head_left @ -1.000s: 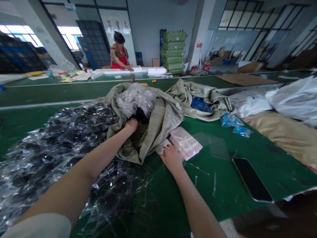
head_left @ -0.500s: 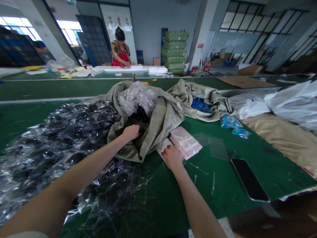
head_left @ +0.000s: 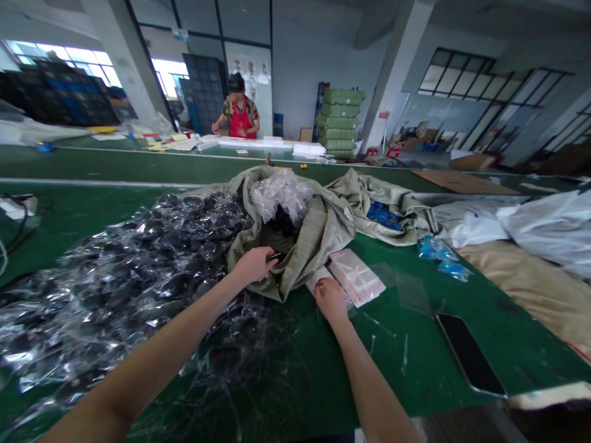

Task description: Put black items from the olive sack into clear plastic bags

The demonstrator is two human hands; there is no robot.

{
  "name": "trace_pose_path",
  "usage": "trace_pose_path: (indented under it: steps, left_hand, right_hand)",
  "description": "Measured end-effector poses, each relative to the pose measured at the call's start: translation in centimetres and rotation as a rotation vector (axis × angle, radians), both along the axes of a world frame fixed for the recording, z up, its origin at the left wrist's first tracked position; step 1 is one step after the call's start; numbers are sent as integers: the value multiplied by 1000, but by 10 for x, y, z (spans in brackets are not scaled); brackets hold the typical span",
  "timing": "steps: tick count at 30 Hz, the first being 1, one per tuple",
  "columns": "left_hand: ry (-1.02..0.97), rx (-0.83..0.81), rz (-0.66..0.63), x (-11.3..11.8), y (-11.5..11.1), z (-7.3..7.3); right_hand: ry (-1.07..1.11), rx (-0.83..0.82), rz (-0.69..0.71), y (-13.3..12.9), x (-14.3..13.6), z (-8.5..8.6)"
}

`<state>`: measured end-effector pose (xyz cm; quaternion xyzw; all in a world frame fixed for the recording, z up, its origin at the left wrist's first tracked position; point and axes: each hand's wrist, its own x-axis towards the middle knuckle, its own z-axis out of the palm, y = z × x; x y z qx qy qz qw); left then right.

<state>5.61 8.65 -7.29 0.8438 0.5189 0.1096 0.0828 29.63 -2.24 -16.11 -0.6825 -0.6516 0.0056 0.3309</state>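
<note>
My left hand (head_left: 255, 266) is at the mouth of an open green-grey woven sack (head_left: 318, 231), its fingers closed on a small black item (head_left: 274, 256). Dark items and crumpled clear plastic (head_left: 281, 194) show inside the sack. To the right, my right hand (head_left: 330, 298) rests with bent fingers on a stack of clear plastic bags (head_left: 313, 280); whether it pinches one is too small to tell. Beside it lies a second stack of clear bags (head_left: 356, 277) with pinkish edges. A large heap of black items in clear wrap (head_left: 152, 264) covers the table left of the sack.
A phone (head_left: 471, 354) lies at the right on the green table (head_left: 415, 381). Behind it are blue wrapped items (head_left: 455, 269), another sack (head_left: 406, 191) with blue contents, and white bags (head_left: 549, 224). A person (head_left: 242, 117) in a red apron stands across the far table.
The view has shifted, so the table sits lower and further right. My left hand has drawn back slightly, and the black item in it now shows. The far person's arms have moved apart.
</note>
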Motion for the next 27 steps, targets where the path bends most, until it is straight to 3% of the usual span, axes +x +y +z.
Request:
trace_pose_path:
  steps: [3,7,10,13,17,21,24,27]
  left_hand:
    - [-192,21,-29,-18,-20,14]
    - [-437,18,-87,-40,-42,28]
    - [-489,9,-96,-49,-56,34]
    - [-506,-45,-115,-47,-69,27]
    - [-516,-188,-218,-11,-85,1]
    - [-531,-315,-141,53,-87,-21]
    - [-518,-298,-87,95,-81,-27]
    - [-515,-258,-59,116,-74,-26]
  right_hand:
    - [101,145,-86,-1,2,4]
    - [422,369,-126,2,6,9]
    - [485,304,-90,5,8,7]
    - [480,246,-92,2,9,3]
    - [464,253,-102,-9,6,1]
    - [397,223,-42,-18,0,0]
    - [342,184,-15,-22,-1,-1]
    - [316,131,-11,-27,4,-3]
